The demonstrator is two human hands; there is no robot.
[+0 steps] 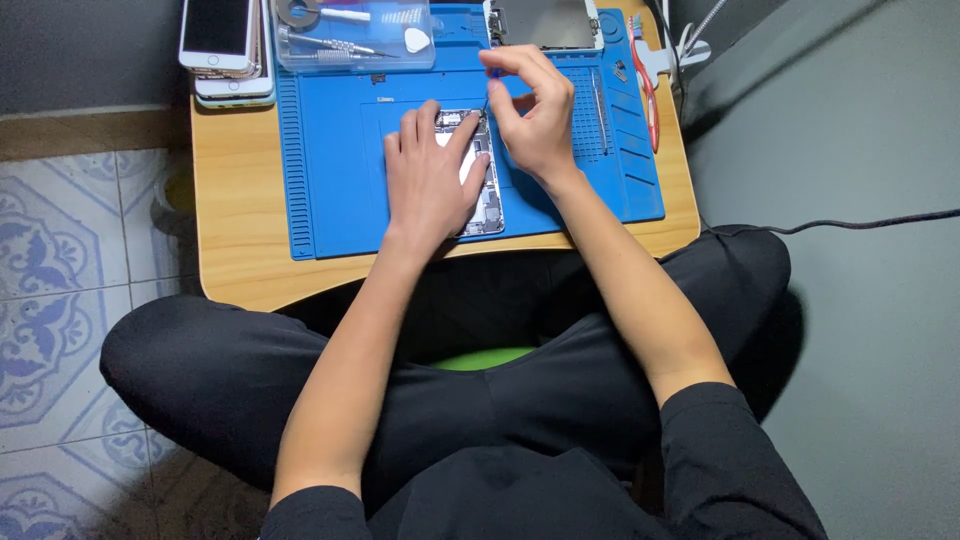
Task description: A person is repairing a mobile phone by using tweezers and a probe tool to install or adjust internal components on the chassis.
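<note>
An opened phone body (487,205) lies on a blue repair mat (330,150) on a small wooden lap table (235,190). My left hand (428,175) rests flat on the phone, fingers spread, covering most of it. My right hand (535,110) pinches a thin screwdriver (487,100) whose tip points down at the phone's upper edge. I sit cross-legged in black trousers with the table over my lap.
A stack of phones (222,45) sits at the table's back left corner. A clear plastic tray (355,35) with tools lies at the mat's back edge, a detached screen panel (545,22) beside it. Red-handled tweezers (648,90) lie along the mat's right side. A black cable (850,222) crosses the grey floor at right.
</note>
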